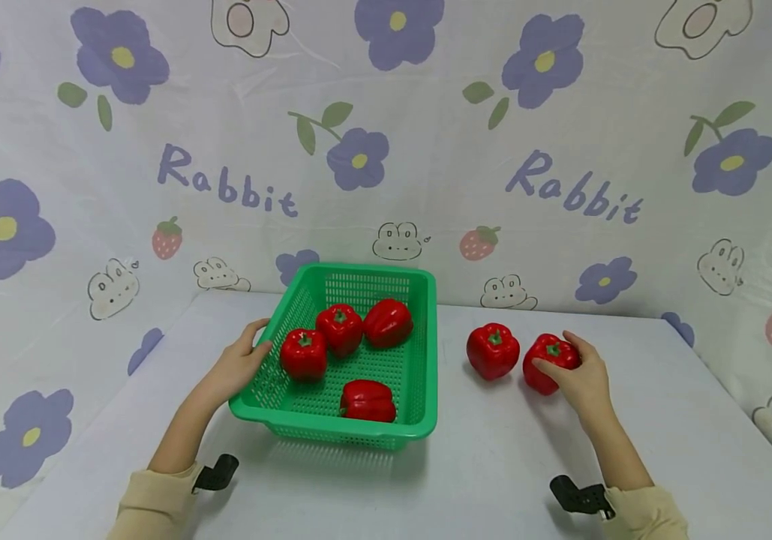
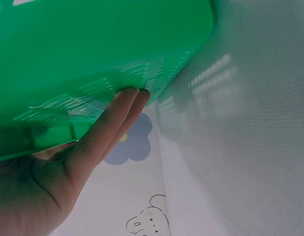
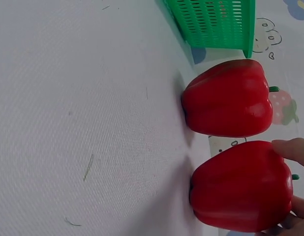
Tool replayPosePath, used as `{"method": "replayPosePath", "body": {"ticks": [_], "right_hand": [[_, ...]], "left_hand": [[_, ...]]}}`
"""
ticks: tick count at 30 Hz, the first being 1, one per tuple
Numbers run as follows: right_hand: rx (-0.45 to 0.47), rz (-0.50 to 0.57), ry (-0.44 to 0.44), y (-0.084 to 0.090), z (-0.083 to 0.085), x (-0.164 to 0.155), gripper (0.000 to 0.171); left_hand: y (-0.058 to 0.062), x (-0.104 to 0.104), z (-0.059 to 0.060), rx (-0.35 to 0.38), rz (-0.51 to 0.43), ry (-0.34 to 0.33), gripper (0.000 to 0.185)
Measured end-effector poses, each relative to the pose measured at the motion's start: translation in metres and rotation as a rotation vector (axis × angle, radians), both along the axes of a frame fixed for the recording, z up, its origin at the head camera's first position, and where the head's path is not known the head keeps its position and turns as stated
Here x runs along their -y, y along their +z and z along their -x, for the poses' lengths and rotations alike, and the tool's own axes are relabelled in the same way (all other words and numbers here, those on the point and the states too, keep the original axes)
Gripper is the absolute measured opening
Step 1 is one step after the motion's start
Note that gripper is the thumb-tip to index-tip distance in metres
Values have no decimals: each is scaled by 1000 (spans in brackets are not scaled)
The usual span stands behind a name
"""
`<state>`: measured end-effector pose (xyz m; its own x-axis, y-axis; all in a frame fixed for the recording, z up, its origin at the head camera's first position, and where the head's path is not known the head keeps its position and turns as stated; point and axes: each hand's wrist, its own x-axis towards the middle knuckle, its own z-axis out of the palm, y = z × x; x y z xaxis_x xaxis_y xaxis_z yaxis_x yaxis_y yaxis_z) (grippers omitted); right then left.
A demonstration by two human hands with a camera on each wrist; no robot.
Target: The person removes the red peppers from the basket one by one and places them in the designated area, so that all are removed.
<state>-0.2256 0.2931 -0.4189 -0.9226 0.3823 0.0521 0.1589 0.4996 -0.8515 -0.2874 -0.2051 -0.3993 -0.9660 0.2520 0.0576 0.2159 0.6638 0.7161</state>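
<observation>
A green plastic basket [image 1: 386, 429] stands on the table with several red bell peppers inside, one of them a pepper [image 1: 368, 401] lying on its side near the front wall. My left hand [image 1: 240, 364] holds the basket's left side, thumb at the rim; in the left wrist view its fingers [image 2: 115, 120] lie along the slotted outer wall. To the right of the basket, my right hand [image 1: 587, 375] grips a red bell pepper [image 1: 542, 379] between thumb and fingers from above. Another upright bell pepper [image 1: 492, 351] stands just left of it, its green stem up.
The white table [image 1: 487, 465] runs back to a hanging cloth [image 1: 426, 150] printed with flowers, rabbits and strawberries. A black wrist-camera mount [image 1: 218, 472] sits at the left cuff, and another mount [image 1: 580, 496] at the right cuff.
</observation>
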Motion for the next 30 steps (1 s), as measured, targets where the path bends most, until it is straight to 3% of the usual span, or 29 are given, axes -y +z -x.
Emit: {"method": "replayPosePath", "body": {"ticks": [10,17,30], "right_hand": [[-42,12,-78,1,-1,-2,82],[-73,51,-113,11,-4,-1,82],[-135,53,-31,44,-9,26,84]], "left_hand": [[4,-3,-3,-2,7,2,55],[5,-3,-1,4,2,5,55],[3,-2,-3,-2,9,4,54]]}}
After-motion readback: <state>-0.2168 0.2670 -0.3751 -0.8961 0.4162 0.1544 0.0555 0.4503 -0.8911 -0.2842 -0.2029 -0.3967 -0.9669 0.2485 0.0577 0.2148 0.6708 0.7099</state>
